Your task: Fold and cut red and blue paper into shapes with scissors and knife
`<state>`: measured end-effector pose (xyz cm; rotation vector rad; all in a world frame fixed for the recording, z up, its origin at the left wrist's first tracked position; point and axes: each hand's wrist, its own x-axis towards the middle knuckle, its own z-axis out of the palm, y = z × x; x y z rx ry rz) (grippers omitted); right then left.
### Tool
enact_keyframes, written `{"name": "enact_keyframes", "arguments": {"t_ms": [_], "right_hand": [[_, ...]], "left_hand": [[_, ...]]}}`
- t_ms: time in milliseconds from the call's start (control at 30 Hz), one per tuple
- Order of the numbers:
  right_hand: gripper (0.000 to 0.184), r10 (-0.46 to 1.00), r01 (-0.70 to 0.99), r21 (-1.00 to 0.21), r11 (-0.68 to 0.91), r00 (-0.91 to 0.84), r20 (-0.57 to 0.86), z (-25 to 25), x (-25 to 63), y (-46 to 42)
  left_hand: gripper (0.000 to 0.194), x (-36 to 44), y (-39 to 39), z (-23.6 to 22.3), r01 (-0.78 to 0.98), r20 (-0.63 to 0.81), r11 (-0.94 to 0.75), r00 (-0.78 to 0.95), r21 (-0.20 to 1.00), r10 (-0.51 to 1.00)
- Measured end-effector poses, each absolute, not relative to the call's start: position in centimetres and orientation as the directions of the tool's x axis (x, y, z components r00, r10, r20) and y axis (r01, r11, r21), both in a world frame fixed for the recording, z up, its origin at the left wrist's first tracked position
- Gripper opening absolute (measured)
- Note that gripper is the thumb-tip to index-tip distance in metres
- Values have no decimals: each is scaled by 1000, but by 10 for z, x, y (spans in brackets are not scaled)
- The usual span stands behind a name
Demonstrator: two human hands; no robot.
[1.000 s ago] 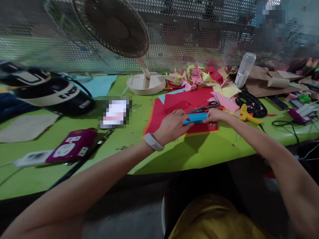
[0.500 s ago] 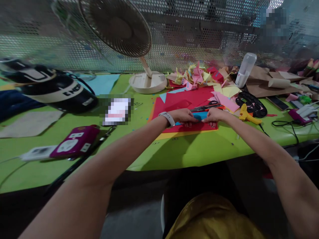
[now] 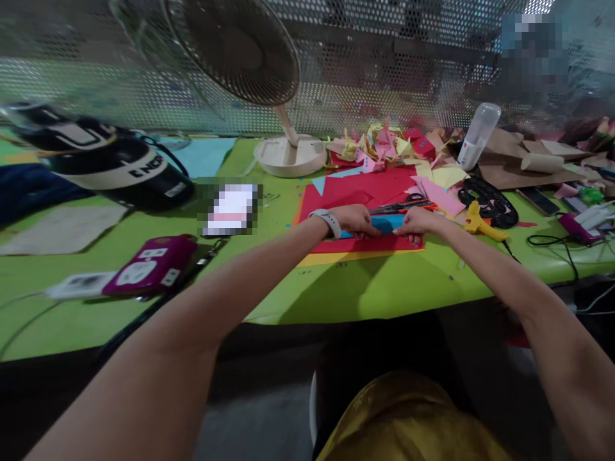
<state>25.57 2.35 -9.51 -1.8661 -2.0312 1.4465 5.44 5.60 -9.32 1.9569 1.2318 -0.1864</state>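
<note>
On flat red paper (image 3: pixel 369 192), hands (image 3: pixel 384 221) pinching blue strip (image 3: pixel 387 224).

Two hands, left (image 3: pixel 354 219) and right (image 3: pixel 419 221), one blue paper piece (image 3: pixel 387 224), one fan (image 3: pixel 250 57), one glue gun (image 3: pixel 478 221), one white bottle (image 3: pixel 478 134), perhaps one pair of scissors (image 3: pixel 403 205).

Desk fan (image 3: pixel 250 57) on round base at back edge of green table (image 3: pixel 365 294); paper scraps (image 3: pixel 384 146) heaped beside it; white bottle (image 3: pixel 478 136) toward back right; yellow glue gun (image 3: pixel 478 221), black scissors (image 3: pixel 487 200) right; magenta power strip (image 3: pixel 151 266), black helmet (image 3: pixel 120 169) left
</note>
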Motion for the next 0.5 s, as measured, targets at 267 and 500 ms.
{"name": "enact_keyframes", "arguments": {"t_ms": [267, 500], "right_hand": [[45, 799, 790, -600, -125, -279, -533, -91, 255, 21], [46, 796, 787, -604, -128, -282, -536, -91, 256, 22]], "left_hand": [[47, 20, 51, -92, 850, -582, -120, 448, 513, 679], [49, -30, 53, -102, 860, -639, 23, 360, 510, 680]]}}
